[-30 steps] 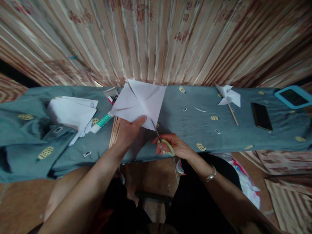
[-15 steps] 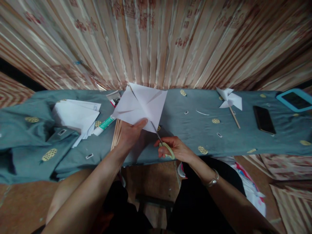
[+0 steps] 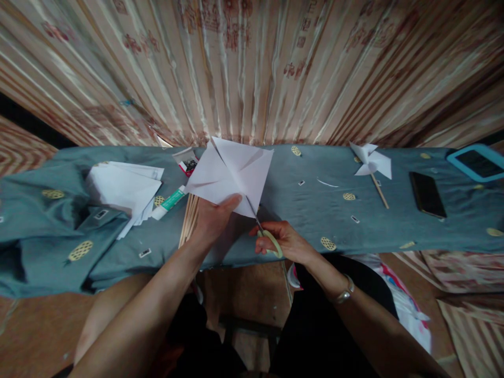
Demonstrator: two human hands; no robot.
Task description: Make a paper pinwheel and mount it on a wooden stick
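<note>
A white square sheet of paper (image 3: pixel 232 170), with slits running inward from its corners, is pinched by my left hand (image 3: pixel 214 218), thumb on top and fingers underneath. My right hand (image 3: pixel 277 237) grips the pale green handles of a pair of scissors (image 3: pixel 271 242). The blades lie at the sheet's near corner, along a slit there. Beneath my left wrist, partly covered, are several thin wooden sticks (image 3: pixel 188 220). Left of the paper lie a green and white glue stick (image 3: pixel 169 202) and a small open box (image 3: pixel 186 161) with dark bits in it.
Folded white papers (image 3: pixel 124 184) lie on the left of the blue-green cloth (image 3: pixel 299 210). To the right are a paper pinwheel (image 3: pixel 370 160) on a stick, a black phone (image 3: pixel 427 194) and a blue-framed tablet (image 3: pixel 478 161). A curtain (image 3: pixel 252 73) hangs behind.
The paper and my left hand have shifted slightly right and toward me, so the scissor blades reach a bit farther along the slit. More of the small box shows.
</note>
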